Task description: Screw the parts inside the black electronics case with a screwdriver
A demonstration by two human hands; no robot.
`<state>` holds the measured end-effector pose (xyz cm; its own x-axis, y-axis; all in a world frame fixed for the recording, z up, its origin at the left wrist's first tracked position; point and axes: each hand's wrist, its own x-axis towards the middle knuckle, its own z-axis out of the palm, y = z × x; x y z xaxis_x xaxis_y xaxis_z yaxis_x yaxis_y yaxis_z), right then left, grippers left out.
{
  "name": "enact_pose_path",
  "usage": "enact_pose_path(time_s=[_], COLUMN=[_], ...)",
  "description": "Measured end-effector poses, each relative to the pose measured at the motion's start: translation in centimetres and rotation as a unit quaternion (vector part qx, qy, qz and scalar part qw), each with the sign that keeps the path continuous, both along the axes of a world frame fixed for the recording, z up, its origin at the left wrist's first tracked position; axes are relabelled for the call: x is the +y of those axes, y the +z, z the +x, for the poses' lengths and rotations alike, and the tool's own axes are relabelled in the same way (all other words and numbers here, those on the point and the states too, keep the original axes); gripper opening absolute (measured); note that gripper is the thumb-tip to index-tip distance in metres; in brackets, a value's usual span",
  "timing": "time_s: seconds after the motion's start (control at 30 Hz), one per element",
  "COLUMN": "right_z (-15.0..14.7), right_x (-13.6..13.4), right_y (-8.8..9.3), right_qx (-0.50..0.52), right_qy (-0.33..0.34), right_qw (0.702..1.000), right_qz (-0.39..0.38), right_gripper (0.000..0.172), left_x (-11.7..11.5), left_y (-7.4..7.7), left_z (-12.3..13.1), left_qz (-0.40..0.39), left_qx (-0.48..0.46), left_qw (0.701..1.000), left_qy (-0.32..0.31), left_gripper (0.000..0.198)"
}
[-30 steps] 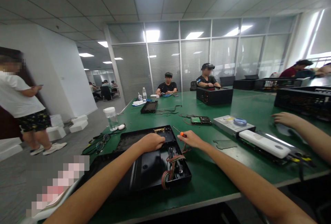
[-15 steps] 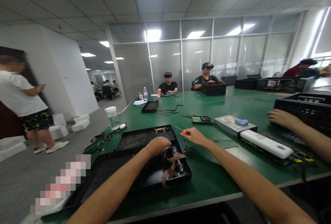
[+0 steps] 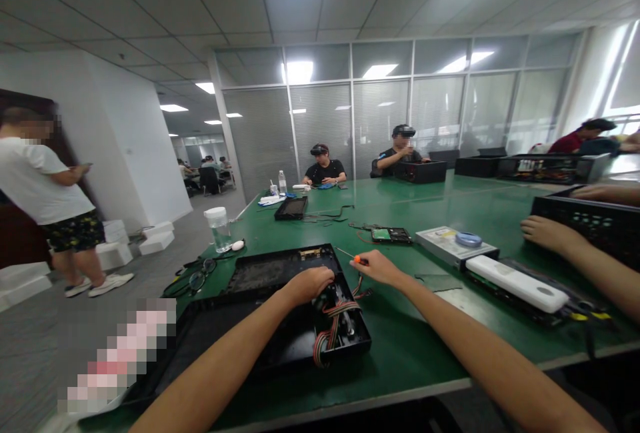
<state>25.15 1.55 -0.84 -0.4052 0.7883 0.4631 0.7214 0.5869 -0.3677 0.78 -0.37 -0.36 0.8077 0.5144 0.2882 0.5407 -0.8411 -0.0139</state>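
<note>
An opened black computer case lies flat on the green table in front of me. My left hand is curled, knuckles up, inside the case by a bundle of red and grey ribbon cables; what its fingers grip is hidden. My right hand is closed on a small screwdriver with an orange handle, its thin shaft pointing up and left over the case's right edge.
A co-worker's hand rests at the right beside a black crate. A silver drive, a white bar, a green circuit board, a plastic cup and glasses lie around. Two people sit opposite; one stands at the left.
My left hand has slid a little to the right, deeper toward the ribbon cables. The view has shifted slightly; my right hand keeps the screwdriver in the same place.
</note>
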Motion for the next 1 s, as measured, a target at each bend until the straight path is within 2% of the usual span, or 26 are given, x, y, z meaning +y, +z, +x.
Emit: enact_pose_path(time_s=[0.1,0.2,0.27,0.37,0.63,1.0], right_z=[0.0,0.0,0.1,0.0,-0.3,-0.2], right_x=[0.0,0.0,0.0,0.0,-0.3,-0.5], right_y=[0.0,0.0,0.0,0.1,0.7,1.1], right_qx=[0.003,-0.001,-0.003,0.001,0.014,0.03], right_qy=[0.004,0.001,-0.003,-0.002,0.007,0.014], right_qw=[1.0,1.0,1.0,1.0,1.0,0.999], right_qz=[0.004,0.003,0.0,0.005,-0.005,-0.016], right_gripper=[0.048,0.048,0.048,0.047,0.047,0.043], left_x=[0.0,0.2,0.5,1.0,1.5,1.2], left_y=[0.0,-0.1,-0.2,-0.5,-1.4,-1.3], left_z=[-0.2,-0.4,-0.6,-0.7,-0.9,-0.4], left_qz=[-0.018,-0.048,-0.06,-0.065,-0.058,-0.075], left_qx=[-0.009,-0.036,-0.05,-0.066,-0.087,-0.097], left_qw=[1.0,0.998,0.997,0.995,0.993,0.992], left_qy=[0.001,0.001,-0.004,-0.027,-0.062,-0.006], left_gripper=[0.013,0.02,0.016,0.012,0.018,0.017])
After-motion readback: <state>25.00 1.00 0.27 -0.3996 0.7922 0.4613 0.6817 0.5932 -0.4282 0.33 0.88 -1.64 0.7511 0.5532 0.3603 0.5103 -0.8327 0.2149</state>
